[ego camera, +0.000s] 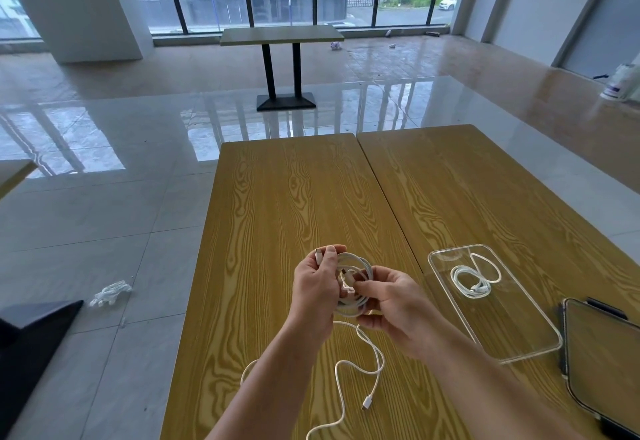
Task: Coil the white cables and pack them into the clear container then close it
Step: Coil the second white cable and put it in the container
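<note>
Nearest you, the loose tail of the white cable (360, 367) trails over the wooden table (277, 197), its free plug lying on the wood below your wrists. Above it, both your hands hold that same cable's coil over the table. Your left hand (317, 287) has its fingers curled round the coil's left side, with one plug end pinched between thumb and fingertips at the top. Your right hand (391, 304) pinches the coil's right side, thumb and fingers closed on the loops.

Right of your hands, one clear container (519, 329) lies open on the table, and one second white cable (474, 278) sits coiled inside it, toward its far end. That makes two cables: one in hand, one packed. Just right of the container, at the table's near right edge, lies one clear lid (602, 363).

Beyond the table's far end, one smaller table (282, 35) stands on the glossy tile floor before the windows.
</note>
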Demonstrator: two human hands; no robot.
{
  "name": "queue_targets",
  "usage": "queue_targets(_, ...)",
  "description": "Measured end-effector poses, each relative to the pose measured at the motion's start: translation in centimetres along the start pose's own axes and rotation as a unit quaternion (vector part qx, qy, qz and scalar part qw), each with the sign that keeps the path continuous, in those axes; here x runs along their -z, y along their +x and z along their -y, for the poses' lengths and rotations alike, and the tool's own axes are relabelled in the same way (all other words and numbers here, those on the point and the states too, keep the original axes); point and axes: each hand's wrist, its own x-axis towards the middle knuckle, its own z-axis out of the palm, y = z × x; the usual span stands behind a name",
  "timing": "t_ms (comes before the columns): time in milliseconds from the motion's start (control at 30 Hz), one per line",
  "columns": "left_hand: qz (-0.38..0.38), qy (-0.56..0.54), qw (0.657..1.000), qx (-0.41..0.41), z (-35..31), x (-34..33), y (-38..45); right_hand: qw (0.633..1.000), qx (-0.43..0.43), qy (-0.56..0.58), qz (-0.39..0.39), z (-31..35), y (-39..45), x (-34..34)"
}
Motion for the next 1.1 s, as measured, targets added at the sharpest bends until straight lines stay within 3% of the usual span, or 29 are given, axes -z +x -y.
queue_targets(167, -0.012, 0.001, 1.0, 0.02, 0.3, 0.4, 0.1, 0.995, -0.042, 0.063, 0.064, 0.1, -0.1, 0.2)
queue_targets(300, -0.019, 0.043, 0.999, 0.011, 0.6, 0.4, 0.4, 0.995, 0.012, 0.099, -0.008, -0.7, 0.2, -0.3)
queue_targets(400, -0.01, 0.068, 0.998, 0.004, 0.8, 0.4, 0.3, 0.988, 0.13, -0.037, -0.074, -1.5, 0.1, -0.4)
queue_targets(500, 0.01, 0.046, 0.999, 0.002, 1.0, 0.2, 0.0, 0.943, 0.229, -0.209, -0.122, -2.1, 0.3, 0.2)
queue_targets(600, 0.014, -0.012, 1.0, 0.015, 1.0, 0.0, -0.4, 0.921, 0.256, -0.251, -0.153, -2.6, 0.4, 0.9)
queue_targets(833, -0.008, 0.045, 0.999, -0.013, 2.4, -0.2, -0.4, 0.939, 0.231, -0.193, -0.167, -2.3, -0.2, 2.7)
queue_targets(1000, 0.047, 0.078, 0.996, -0.008, 3.2, -1.3, -0.4, 0.976, 0.161, -0.012, -0.142, -2.0, -0.7, 4.5)
queue_targets(1100, 0.078, 0.05, 0.996, 0.02, 3.4, -2.3, -0.8, 0.985, 0.136, -0.03, -0.106, -2.1, -1.1, 6.1)
